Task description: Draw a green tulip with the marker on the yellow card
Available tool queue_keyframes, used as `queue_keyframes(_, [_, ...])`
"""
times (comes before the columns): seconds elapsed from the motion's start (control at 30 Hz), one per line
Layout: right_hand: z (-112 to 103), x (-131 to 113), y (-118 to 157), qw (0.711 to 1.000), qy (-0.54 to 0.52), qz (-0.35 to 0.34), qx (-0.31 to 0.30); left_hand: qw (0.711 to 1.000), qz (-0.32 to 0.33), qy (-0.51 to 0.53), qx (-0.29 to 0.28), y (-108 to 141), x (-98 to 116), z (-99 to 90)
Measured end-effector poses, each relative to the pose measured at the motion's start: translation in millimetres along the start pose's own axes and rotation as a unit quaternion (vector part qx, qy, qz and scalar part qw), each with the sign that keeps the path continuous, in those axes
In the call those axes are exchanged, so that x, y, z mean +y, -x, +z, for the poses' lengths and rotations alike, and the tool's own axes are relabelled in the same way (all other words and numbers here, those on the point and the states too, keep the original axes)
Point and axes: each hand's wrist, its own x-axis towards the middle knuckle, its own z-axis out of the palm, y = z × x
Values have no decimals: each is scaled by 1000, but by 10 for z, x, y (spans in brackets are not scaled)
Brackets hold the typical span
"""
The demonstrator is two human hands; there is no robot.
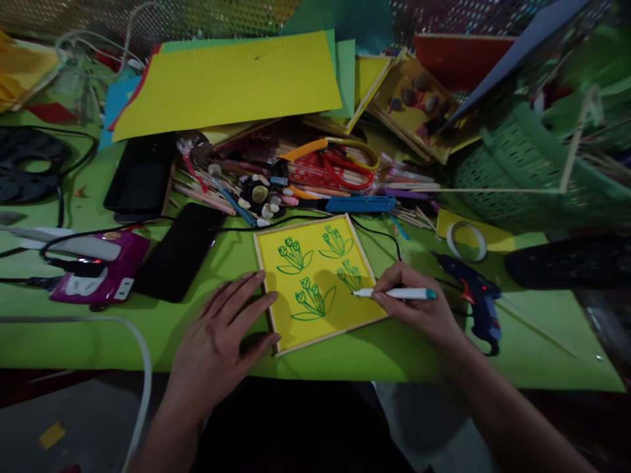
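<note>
A yellow card (296,338) edged with thin wooden strips lies slightly turned on the green tabletop. Several bunches of tulips are drawn on it in green line. My right hand (417,309) pinches a white marker (401,293) with a green end. Its tip touches, or hovers just over, the lower stems of the bunch at the right; I cannot tell which. My left hand (224,338) lies with fingers spread, their tips on the card's left wooden edge.
A glue gun (476,295) and a tape roll (466,241) lie at the right, before a green basket (532,164). Phones (182,253) and a purple power strip (103,269) sit left. Scissors (345,164), a blue cutter (359,204), sticks and yellow sheets (236,85) crowd the back. A black cable passes behind the card.
</note>
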Motion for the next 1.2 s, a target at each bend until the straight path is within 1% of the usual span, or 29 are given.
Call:
queue_keyframes(0.33, [47, -2, -38, 1000, -6, -14, -16, 1000, -9, 6, -2, 2, -1, 8])
queue_keyframes(0.6, [60, 20, -27, 999, 7, -31, -35, 1000, -1, 6, 1, -10, 7, 3])
queue_keyframes(0.77, [61, 7, -25, 998, 3, -13, -54, 1000, -5, 8, 6, -7, 0, 7])
queue_keyframes(0.97, [60, 7, -23, 998, 3, -25, -53, 1000, 4, -1, 6, 2, -8, 18])
queue_keyframes(1.07, [62, 12, -18, 998, -1, -20, -57, 1000, 1, 0, -5, -1, -1, 7])
queue_keyframes(1.2, [62, 23, -14, 998, -4, -13, -59, 1000, 2, 2, -1, -10, 1, -4])
